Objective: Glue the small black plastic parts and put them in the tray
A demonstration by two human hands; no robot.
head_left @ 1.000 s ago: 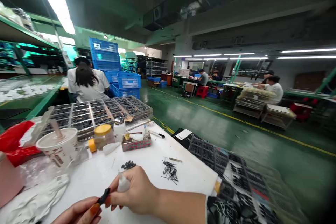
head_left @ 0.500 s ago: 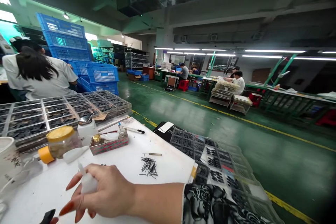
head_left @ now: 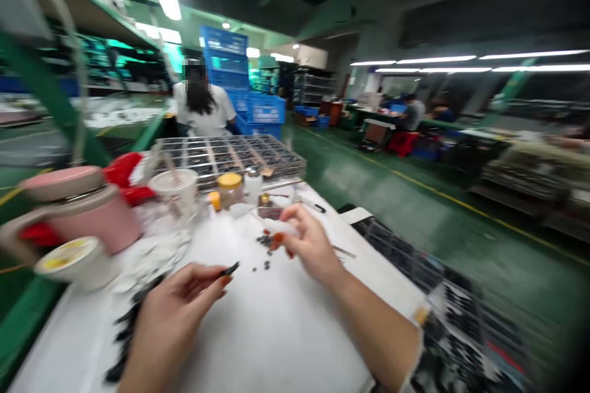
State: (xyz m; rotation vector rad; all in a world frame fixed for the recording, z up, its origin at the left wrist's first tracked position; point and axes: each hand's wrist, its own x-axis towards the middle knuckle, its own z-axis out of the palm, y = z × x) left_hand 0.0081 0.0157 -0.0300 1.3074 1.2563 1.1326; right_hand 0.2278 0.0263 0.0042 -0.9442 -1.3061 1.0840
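Note:
My left hand is closed in a pinch on a small black part, held above the white tabletop. In my right hand is a small white squeeze bottle, blurred, with its tip to the left. Several tiny dark pieces lie on the table between the hands. Left of my left hand, and partly behind it, runs a row of black parts.
A pink mug, a white bowl and a white cup stand at left. Behind are a yellow-lidded jar and a divided tray. More compartment boxes line the right edge. A person sits beyond.
The view has swung left and down, bringing my whole left hand and the left side of the table into sight. The right hand still holds the bottle.

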